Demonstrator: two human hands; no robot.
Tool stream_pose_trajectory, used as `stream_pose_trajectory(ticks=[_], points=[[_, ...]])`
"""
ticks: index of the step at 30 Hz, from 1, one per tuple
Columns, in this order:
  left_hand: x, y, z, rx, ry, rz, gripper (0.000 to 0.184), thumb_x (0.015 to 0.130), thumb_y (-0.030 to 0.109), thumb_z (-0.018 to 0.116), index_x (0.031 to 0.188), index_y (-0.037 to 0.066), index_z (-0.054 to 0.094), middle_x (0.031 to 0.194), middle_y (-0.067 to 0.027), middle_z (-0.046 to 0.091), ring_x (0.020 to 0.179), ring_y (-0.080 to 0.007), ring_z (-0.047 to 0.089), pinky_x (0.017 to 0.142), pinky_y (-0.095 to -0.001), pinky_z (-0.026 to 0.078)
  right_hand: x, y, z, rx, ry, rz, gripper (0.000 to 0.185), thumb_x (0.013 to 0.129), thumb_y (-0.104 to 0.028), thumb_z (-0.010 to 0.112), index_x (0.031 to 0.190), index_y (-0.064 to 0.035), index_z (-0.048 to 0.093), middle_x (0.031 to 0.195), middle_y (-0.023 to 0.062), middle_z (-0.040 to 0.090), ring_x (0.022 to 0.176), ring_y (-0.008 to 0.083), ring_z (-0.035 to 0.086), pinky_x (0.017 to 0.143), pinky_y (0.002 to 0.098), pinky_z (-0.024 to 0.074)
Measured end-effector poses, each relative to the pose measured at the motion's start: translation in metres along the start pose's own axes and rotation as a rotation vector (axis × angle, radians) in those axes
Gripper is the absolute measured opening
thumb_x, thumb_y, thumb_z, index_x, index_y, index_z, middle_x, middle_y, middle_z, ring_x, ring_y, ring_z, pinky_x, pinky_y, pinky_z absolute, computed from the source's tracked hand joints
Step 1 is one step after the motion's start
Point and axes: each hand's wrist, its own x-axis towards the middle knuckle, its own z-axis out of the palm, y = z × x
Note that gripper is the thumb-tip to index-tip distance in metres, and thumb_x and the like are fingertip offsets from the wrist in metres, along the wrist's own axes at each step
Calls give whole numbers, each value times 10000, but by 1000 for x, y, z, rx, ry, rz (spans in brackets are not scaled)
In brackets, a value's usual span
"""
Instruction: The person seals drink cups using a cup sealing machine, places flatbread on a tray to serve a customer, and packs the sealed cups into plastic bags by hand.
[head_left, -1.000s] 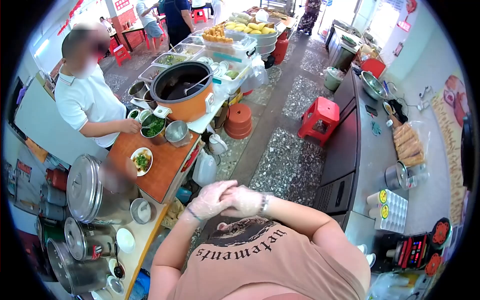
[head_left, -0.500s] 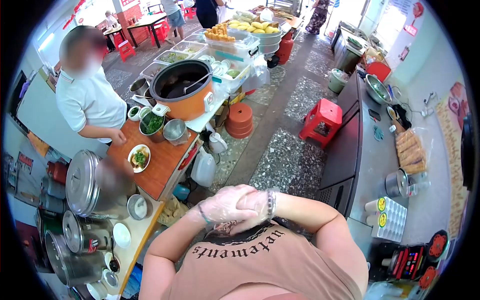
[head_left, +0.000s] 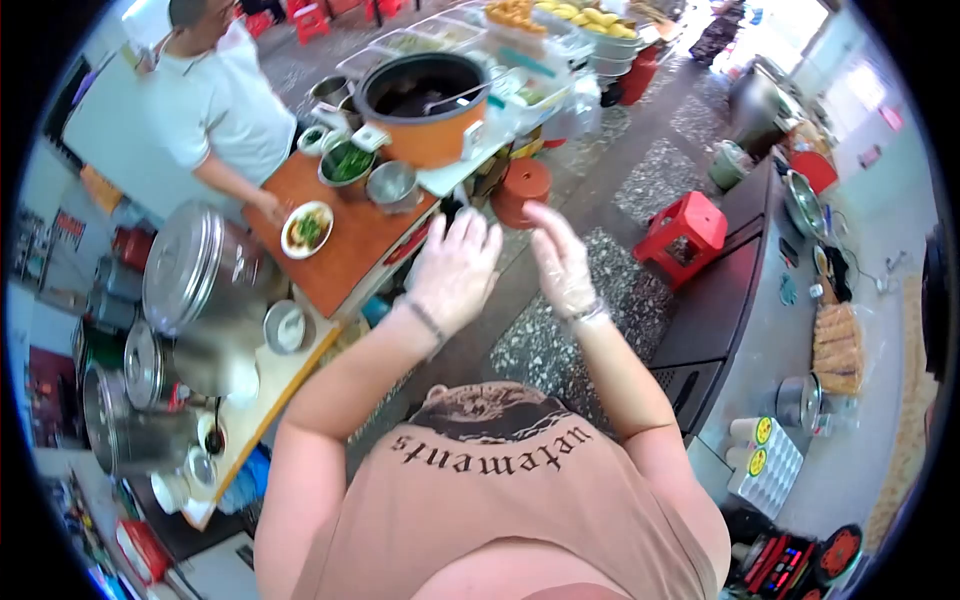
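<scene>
In the head view, my left hand (head_left: 458, 268) and my right hand (head_left: 562, 262) are raised apart in front of my chest, both in clear plastic gloves. Their fingers are stretched out and neither holds anything. To the left of my left hand, a white bowl (head_left: 307, 230) of food topped with chopped greens stands on a brown wooden board (head_left: 345, 270). A co-worker's hand (head_left: 268, 207) touches or nearly touches its rim. Behind the bowl are a metal pot of chopped greens (head_left: 347, 162) and a metal container (head_left: 394, 186).
An orange cooker (head_left: 425, 130) with dark liquid stands beyond the board. Large lidded steel pots (head_left: 190, 265) line the left side. A red stool (head_left: 685, 238) stands on the floor ahead right. Along the right runs a steel counter (head_left: 765, 335) with an egg tray (head_left: 770, 475).
My hands were clasped together at my chest; now they are separated and reach farther forward. The view has shifted, and the co-worker's hand is now at the bowl.
</scene>
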Motion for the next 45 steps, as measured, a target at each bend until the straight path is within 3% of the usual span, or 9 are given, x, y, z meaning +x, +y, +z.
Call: stream_pose_trajectory(ticks=[4,13,15,18,21,24,30,36,45], points=[[9,-6,45,359,-155,40,539,903,362,467,1350,64,422,1319,-154,476,1290,-310,389,1098,-557,233,5,-32,46,-185,-235,-171,376,854,-189,594,1218,-96,581,1308,198,480,1279,412,366,1094,482,287],[-2,-19,79,14,38,-294,512,923,293,449,1395,107,377,1403,-162,417,1304,-348,376,1059,-648,231,-27,-65,87,-202,-242,-424,196,826,-118,559,986,-63,659,1070,110,619,1185,345,474,1069,520,270],[23,-41,66,-330,-38,-488,510,818,226,615,1281,73,465,1089,-185,603,1041,-358,583,907,-573,422,-29,-74,82,-5,-436,-497,180,818,-84,588,984,-50,648,1061,117,629,1075,336,571,1025,468,362],[32,-77,58,-760,464,-489,460,859,154,600,1271,-2,469,1137,-198,597,1074,-306,589,937,-371,454,-40,-75,77,125,-267,-359,381,802,-84,652,1161,-45,531,1140,152,578,1105,327,553,997,424,406],[39,-74,22,-882,669,-500,461,854,102,597,1282,13,451,1108,-187,602,1063,-305,592,903,-385,480,-31,-73,88,653,-110,342,713,825,-82,689,1397,-51,265,1299,142,466,1205,226,475,1019,375,394],[51,-60,35,-1117,753,-475,458,866,83,593,1294,13,444,1128,-179,593,1074,-276,593,905,-362,480,-20,-78,105,864,-303,401,717,843,-69,691,1390,-51,228,1289,103,461,1191,182,459,1020,345,391],[48,-54,22,-1405,804,-547,400,921,52,506,1314,22,437,1140,-97,567,1050,-169,556,969,-300,430,-26,-57,98,149,-289,164,221,941,-236,558,1011,-27,534,859,190,610,735,302,617,670,369,499],[46,-47,1,-1854,730,-601,449,1016,399,396,1240,39,544,1139,-92,600,1027,-172,579,961,-317,429,-32,-77,80,-332,-310,-170,129,897,-158,539,827,-51,524,731,166,568,707,366,601,621,458,489],[24,-42,5,-1782,482,-380,520,1028,391,306,1167,-36,569,1162,-158,613,1112,-249,576,1050,-372,380,-30,-87,23,-199,-873,-244,187,924,-241,537,896,-63,587,790,150,605,779,349,624,689,448,514]])
